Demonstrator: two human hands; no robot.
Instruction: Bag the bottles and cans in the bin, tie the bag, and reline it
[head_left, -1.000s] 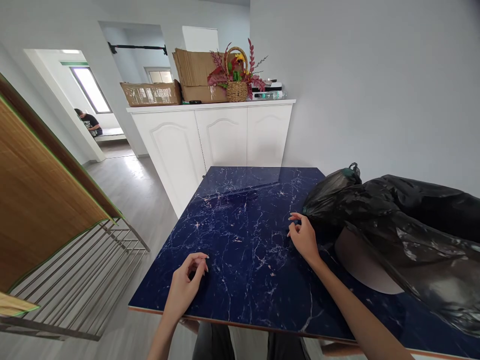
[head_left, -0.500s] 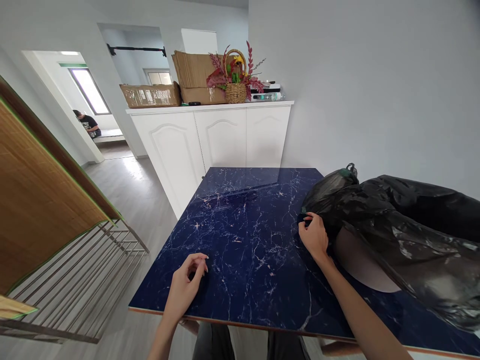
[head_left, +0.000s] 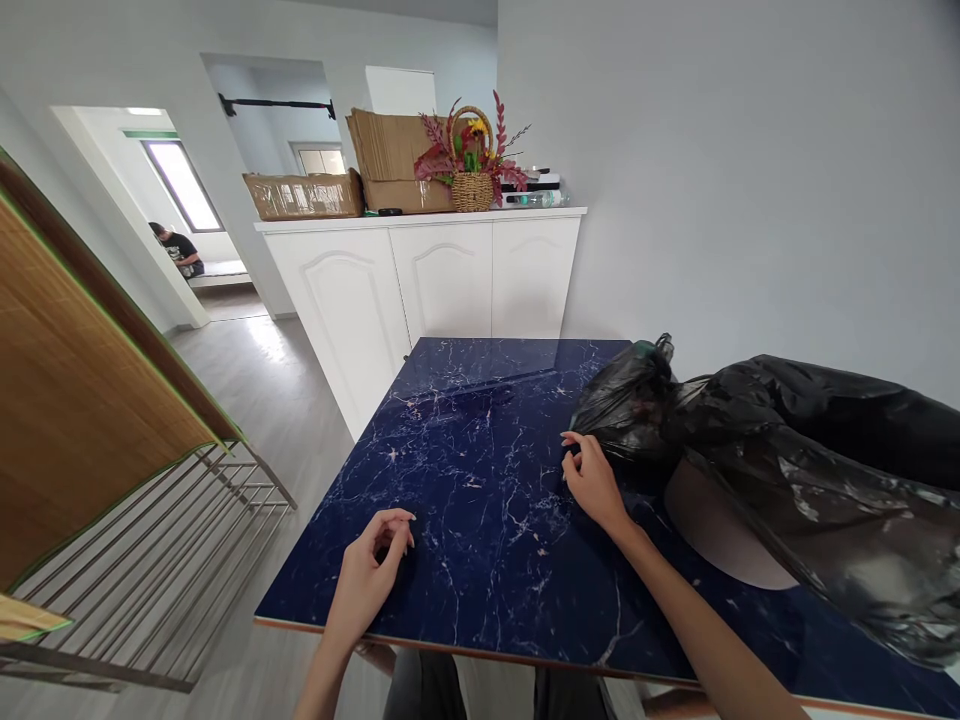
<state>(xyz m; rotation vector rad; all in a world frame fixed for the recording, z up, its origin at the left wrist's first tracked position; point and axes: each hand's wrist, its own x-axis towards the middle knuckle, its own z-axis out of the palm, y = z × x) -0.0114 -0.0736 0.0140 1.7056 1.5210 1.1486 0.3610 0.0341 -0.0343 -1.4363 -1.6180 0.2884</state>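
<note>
My left hand (head_left: 371, 565) rests near the front edge of a dark blue marble-patterned table (head_left: 480, 500). Its fingers curl in towards the thumb, and nothing shows between them. Further right, my right hand (head_left: 596, 485) is closed at the lower left edge of a bunched black plastic bag (head_left: 626, 400) with a knotted top; the exact grip is partly hidden. A larger, loose black plastic bag (head_left: 817, 450) spreads to the right of it. From beneath that one shows a pale, rounded, smooth thing (head_left: 724, 530), whose kind I cannot make out.
Behind the table stands a white cabinet (head_left: 450, 275) bearing cardboard boxes (head_left: 307, 195), a flower basket (head_left: 472, 190) and a plastic bottle (head_left: 544, 199). To the left is a metal rack (head_left: 187, 540) with a bamboo mat (head_left: 90, 380). A person (head_left: 178, 250) sits in a far room.
My right hand has moved left across the table, and the bunched black plastic bag has shifted left with it. The left hand stays where it was.
</note>
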